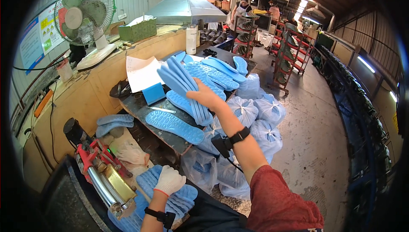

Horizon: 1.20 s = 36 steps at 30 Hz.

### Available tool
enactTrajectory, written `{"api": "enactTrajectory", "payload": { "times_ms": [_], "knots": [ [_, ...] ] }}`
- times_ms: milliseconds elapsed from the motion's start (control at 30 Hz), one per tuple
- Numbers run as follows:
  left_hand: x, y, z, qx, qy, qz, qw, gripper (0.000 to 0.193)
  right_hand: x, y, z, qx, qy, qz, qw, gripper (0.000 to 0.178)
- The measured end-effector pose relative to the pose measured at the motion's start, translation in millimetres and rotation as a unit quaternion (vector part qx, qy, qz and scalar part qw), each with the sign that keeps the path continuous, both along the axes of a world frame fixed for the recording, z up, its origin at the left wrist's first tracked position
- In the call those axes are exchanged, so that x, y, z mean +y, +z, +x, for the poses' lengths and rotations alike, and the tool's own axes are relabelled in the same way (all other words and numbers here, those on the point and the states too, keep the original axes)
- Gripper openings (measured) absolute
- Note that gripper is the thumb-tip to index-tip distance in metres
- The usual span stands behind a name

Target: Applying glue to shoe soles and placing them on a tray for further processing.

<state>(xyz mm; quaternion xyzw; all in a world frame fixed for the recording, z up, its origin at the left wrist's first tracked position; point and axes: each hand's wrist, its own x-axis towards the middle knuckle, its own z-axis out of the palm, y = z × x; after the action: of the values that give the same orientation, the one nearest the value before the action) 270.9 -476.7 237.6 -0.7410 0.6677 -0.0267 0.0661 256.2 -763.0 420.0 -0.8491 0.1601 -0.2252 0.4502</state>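
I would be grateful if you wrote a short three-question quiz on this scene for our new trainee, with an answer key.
1. Multiple choice: which of the person's hands wears a white glove?
A) the right hand
B) the left hand
C) neither
2. True or false: the right hand is empty.
3. Open question: what is heaped on the floor along the right side of the dark table?

Key:
1. B.
2. False; it grips a stack of blue insoles.
3. Translucent plastic bags with blue contents, several of them tied at the top.
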Motion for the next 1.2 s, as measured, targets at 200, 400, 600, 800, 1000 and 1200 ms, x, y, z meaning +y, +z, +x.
{"api": "enactTrajectory", "payload": {
  "times_ms": [200, 400, 600, 800, 1000, 1200],
  "knots": [
    [-1.6, -12.2, -0.5, 0.007, -0.037, -0.124, 0.992, 0.027, 73.4, -7.8, -59.9, -0.104, 0.170, 0.420, 0.885, 0.071],
    [5.7, -44.4, -13.9, 0.092, 0.124, -0.016, 0.988, 0.048, 152.1, -83.2, -85.3, 0.027, 0.219, 0.443, 0.869, 0.070],
    [48.4, -53.8, -56.3, 0.140, 0.117, -0.185, 0.966, 0.044, 191.8, -146.1, -64.8, 0.087, 0.210, 0.367, 0.902, 0.071],
    [112.2, -23.3, -87.4, 0.042, 0.357, -0.241, 0.902, 0.038, 211.1, -156.2, -69.9, 0.179, 0.118, -0.067, 0.974, 0.082],
    [118.9, 35.6, -63.8, 0.232, 0.629, -0.123, 0.731, 0.067, 272.7, -207.3, -71.8, 0.277, 0.100, -0.248, 0.923, 0.091],
    [102.9, -3.5, -71.3, 0.325, 0.462, -0.372, 0.737, 0.073, 261.6, -207.1, -74.5, 0.238, 0.136, -0.156, 0.949, 0.082]
  ]
}}
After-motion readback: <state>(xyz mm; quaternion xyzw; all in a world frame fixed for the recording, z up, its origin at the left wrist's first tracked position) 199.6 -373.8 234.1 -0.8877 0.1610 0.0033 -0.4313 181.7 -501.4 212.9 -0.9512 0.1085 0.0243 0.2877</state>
